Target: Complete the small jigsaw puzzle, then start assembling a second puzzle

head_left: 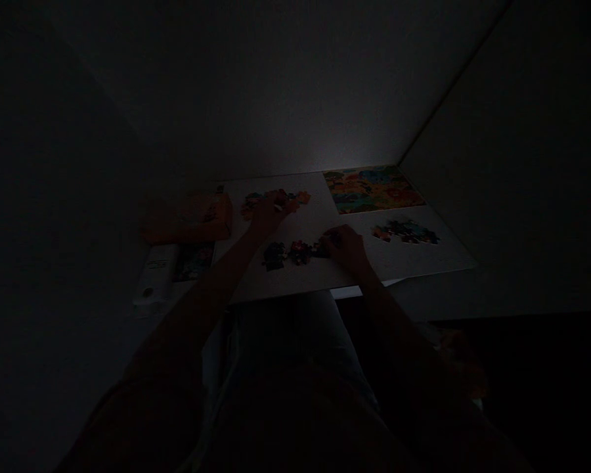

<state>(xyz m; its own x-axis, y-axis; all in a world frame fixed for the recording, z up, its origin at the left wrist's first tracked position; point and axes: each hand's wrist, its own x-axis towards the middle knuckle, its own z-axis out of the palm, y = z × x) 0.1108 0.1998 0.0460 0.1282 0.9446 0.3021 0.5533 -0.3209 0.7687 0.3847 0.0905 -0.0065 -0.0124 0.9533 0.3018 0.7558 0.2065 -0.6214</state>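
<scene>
The scene is very dark. My left hand [267, 215] reaches over a loose pile of jigsaw puzzle pieces [303, 197] at the back of a white board [295, 282]. Its fingers bend down among them, too dim to show whether one is gripped. Closer to the front edge, my right hand [347, 246] is closed at the right end of a row of puzzle pieces [299, 252], its curled fingers on a dark puzzle piece [320, 249]. At the row's left end lies a dark cluster of pieces [274, 256].
A colourful printed picture [374, 188] lies at the board's back right corner, with another group of puzzle pieces [411, 231] in front of it. Left of the board are an orange box [207, 220], a white object [157, 269] and a dark picture [193, 261]. A wall [285, 98] rises behind.
</scene>
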